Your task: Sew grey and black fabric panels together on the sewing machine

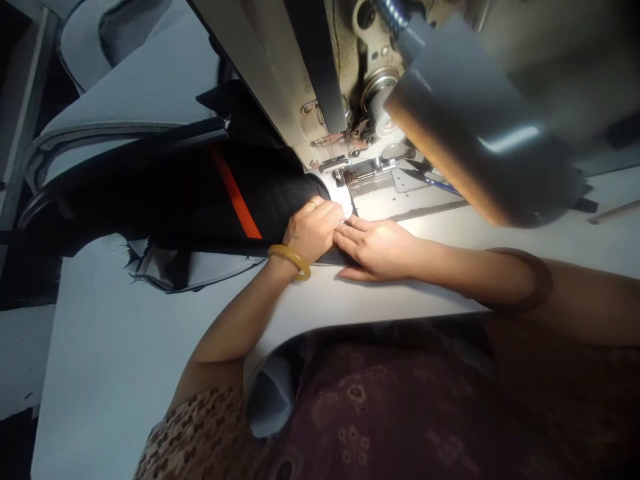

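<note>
Lying beneath the left hand [311, 232] is black fabric [273, 193].

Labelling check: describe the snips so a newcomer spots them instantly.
Find the big grey lamp head, upper right. Just off its lower-left edge, right of the sewing machine's presser foot, lie the snips. Blue handles and dark pointed blades set them apart from the bare metal beside them.

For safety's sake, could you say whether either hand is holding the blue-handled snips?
No, the snips lie apart from the left hand and right hand, which touch the black fabric.
</note>
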`<state>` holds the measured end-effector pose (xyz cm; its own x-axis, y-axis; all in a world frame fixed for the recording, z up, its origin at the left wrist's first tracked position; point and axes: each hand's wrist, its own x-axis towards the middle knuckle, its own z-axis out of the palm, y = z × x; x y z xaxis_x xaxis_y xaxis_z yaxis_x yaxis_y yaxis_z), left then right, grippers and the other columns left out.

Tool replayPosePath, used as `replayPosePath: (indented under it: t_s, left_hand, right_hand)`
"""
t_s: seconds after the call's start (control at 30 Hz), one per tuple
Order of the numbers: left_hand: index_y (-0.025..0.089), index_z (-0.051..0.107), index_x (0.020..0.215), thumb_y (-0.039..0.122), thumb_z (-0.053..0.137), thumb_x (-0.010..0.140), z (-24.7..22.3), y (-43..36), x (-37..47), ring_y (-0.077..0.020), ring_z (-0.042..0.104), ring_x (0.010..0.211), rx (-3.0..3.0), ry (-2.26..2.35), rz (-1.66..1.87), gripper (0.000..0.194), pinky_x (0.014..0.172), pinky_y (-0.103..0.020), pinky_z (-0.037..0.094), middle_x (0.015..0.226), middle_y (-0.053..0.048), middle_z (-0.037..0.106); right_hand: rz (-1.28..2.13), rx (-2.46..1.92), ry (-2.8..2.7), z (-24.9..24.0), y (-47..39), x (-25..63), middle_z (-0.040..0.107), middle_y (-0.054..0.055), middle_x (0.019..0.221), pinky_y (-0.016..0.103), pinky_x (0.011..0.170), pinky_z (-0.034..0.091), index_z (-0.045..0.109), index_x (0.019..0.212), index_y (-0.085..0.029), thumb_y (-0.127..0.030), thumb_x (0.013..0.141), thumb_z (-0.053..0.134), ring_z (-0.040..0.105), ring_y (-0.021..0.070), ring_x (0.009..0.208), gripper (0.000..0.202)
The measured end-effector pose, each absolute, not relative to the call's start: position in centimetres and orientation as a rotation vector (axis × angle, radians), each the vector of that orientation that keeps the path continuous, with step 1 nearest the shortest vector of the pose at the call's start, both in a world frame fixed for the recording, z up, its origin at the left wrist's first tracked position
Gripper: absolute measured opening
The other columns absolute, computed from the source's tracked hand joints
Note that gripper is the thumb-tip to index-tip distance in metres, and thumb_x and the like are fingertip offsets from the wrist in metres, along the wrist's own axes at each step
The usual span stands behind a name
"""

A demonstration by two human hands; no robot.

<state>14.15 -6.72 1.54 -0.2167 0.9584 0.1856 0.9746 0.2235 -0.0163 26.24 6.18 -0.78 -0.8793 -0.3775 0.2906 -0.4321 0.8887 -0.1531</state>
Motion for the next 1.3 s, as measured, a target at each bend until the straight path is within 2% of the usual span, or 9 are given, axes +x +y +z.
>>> replayPosePath:
  t_s: [0.27, 0.6, 0.73, 0.83, 0.97, 1.1, 1.17, 1.23, 1.3]
  left_hand:
    - [0.015, 0.064, 0.082, 0.015, 0.037, 0.092, 1.3, -6.7, 14.0, -0.0175, 0.06, 0.085, -1.959, -2.279, -0.131, 0.029, 0.076, -0.028, 0.048, 0.092, -0.006, 0.069]
    - [0.013, 0.063, 0.081, 0.012, 0.038, 0.087, 1.1, -7.0, 12.0, -0.0188, 0.06, 0.084, -2.194, -2.055, -0.21, 0.026, 0.071, -0.029, 0.05, 0.089, -0.008, 0.067]
    - [0.012, 0.065, 0.087, 0.014, 0.038, 0.089, 0.7, -7.5, 14.0, -0.0185, 0.062, 0.086, -2.016, -2.181, -0.276, 0.028, 0.077, -0.03, 0.051, 0.092, -0.008, 0.069]
    - [0.015, 0.064, 0.101, 0.012, 0.033, 0.091, 2.1, -9.8, 14.7, -0.0154, 0.061, 0.1, -1.991, -2.147, -0.407, 0.032, 0.092, -0.029, 0.048, 0.103, -0.006, 0.069]
    - [0.022, 0.052, 0.125, 0.023, 0.045, 0.092, 7.0, -15.8, 11.5, -0.0191, 0.048, 0.122, -1.476, -2.089, -0.365, 0.034, 0.106, -0.039, 0.037, 0.128, -0.007, 0.055]
    - [0.017, 0.027, 0.143, 0.054, 0.059, 0.082, 10.4, -24.5, 4.4, -0.0274, 0.023, 0.138, -0.853, -2.134, -0.344, 0.078, 0.112, -0.049, 0.026, 0.149, -0.01, 0.026]
    - [0.012, 0.014, 0.144, 0.065, 0.051, 0.082, 10.3, -28.8, 0.8, -0.0298, 0.015, 0.14, -0.516, -2.18, -0.382, 0.09, 0.111, -0.056, 0.017, 0.149, -0.01, 0.027]
    - [0.007, 0.019, 0.141, 0.067, 0.055, 0.078, 9.4, -32.1, -2.4, -0.0296, 0.025, 0.137, -0.239, -2.362, -0.443, 0.094, 0.108, -0.055, 0.023, 0.145, -0.013, 0.036]
    - [0.008, 0.032, 0.136, 0.06, 0.066, 0.072, 8.6, -33.4, -5.1, -0.0276, 0.04, 0.129, -0.06, -2.534, -0.565, 0.089, 0.104, -0.049, 0.034, 0.136, -0.012, 0.048]
  right_hand:
    - [0.107, 0.619, -2.679, -1.4, 5.8, 26.6, 0.065, 0.022, 0.103, 0.038, 0.078, 0.048, 0.06, 0.109, 0.005, -0.042, 0.098, 0.036, 0.058, 0.0282, 0.098, 0.054]
    - [0.162, 0.546, -2.914, -0.5, 4.7, 25.6, 0.065, 0.018, 0.098, 0.034, 0.069, 0.048, 0.059, 0.109, -0.001, -0.039, 0.1, 0.033, 0.059, 0.0263, 0.094, 0.047]
    - [0.183, 0.583, -2.821, -0.7, 5.4, 26.0, 0.065, 0.017, 0.103, 0.032, 0.07, 0.048, 0.061, 0.103, -0.005, -0.047, 0.098, 0.034, 0.058, 0.0252, 0.096, 0.05]
    - [0.157, 0.597, -2.694, -0.8, 6.0, 26.4, 0.065, 0.016, 0.104, 0.031, 0.071, 0.048, 0.061, 0.106, -0.004, -0.044, 0.095, 0.043, 0.058, 0.0244, 0.095, 0.046]
    - [0.093, 0.596, -2.556, -1.1, 6.4, 26.3, 0.067, 0.011, 0.095, 0.03, 0.075, 0.048, 0.065, 0.101, -0.006, -0.039, 0.093, 0.046, 0.058, 0.0244, 0.096, 0.039]
    - [0.071, 0.605, -2.513, -1.1, 6.5, 26.0, 0.068, 0.011, 0.09, 0.03, 0.074, 0.046, 0.065, 0.098, -0.007, -0.039, 0.094, 0.045, 0.058, 0.0232, 0.091, 0.038]
    - [0.083, 0.617, -2.532, -0.9, 6.6, 25.9, 0.066, 0.011, 0.087, 0.03, 0.071, 0.044, 0.065, 0.095, -0.008, -0.038, 0.094, 0.046, 0.058, 0.0215, 0.085, 0.035]
    - [0.105, 0.633, -2.552, -0.8, 6.8, 25.9, 0.064, 0.01, 0.082, 0.029, 0.068, 0.043, 0.064, 0.092, -0.01, -0.038, 0.093, 0.047, 0.057, 0.0203, 0.079, 0.033]
    - [0.126, 0.645, -2.567, -0.7, 6.9, 25.8, 0.061, 0.009, 0.079, 0.029, 0.066, 0.042, 0.063, 0.092, -0.01, -0.039, 0.094, 0.045, 0.056, 0.0197, 0.076, 0.034]
